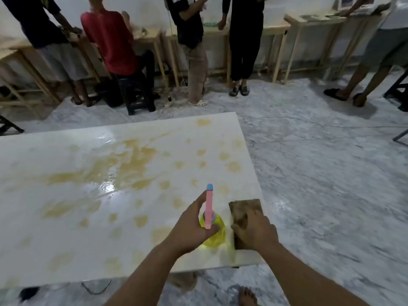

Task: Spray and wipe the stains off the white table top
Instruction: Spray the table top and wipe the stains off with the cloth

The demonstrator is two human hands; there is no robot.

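Left hand (191, 230) curls round the spray bottle (217, 235), nozzle (209, 187) toward stains (132, 164) beyond; right hand (257, 234) beside clutches the cloth (242, 208) for wiping

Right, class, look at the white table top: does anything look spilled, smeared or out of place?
Yes. The white table top is covered in yellow-brown stains: a big wet smear across the middle, separate blotches toward the right edge. The brown cloth under the right hand sits right at that edge.

Bare left hand (189, 228), bare right hand (256, 234), bare forearms (148, 277); bare foot (247, 295) (blurred).
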